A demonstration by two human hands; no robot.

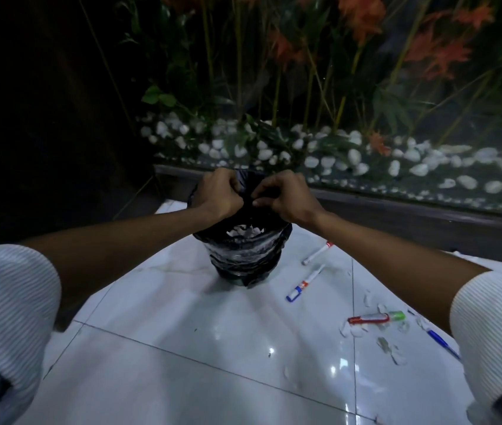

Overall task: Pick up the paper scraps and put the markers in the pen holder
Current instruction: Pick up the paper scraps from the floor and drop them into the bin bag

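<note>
Paper scraps (pixel 356 330): small white pieces scattered on the floor (pixel 182 332), mostly to the right of the bin and near the person's right forearm; more white scraps show inside the bin's mouth.
Bin (pixel 245 256): small, lined with a black bag (pixel 252 182), standing on the white tiles straight ahead of the person, before a dark kerb edging a pebble bed (pixel 351 157).
Left hand (pixel 217 193): grip closed, clamped on the bag's upper edge at the far left of the rim.
Right hand (pixel 286 197): grip closed, fingers pinched on the same gathered bag edge, touching or nearly touching the left.
Markers: one with a red cap (pixel 317 253), one with a blue cap (pixel 304 283), one red-and-green (pixel 375 317); a blue pen (pixel 441 342) lies partly under the right arm.
Key relation: every marker lies right of the bin and nearer the person than the hands, so the right hand is judged the nearer.
Long axes: the two upper markers slant from near-left to far-right; the red-and-green one lies almost crosswise.
Pen holder: not in view.
Writing: coloured label blocks on the blue-capped marker; no words legible.
</note>
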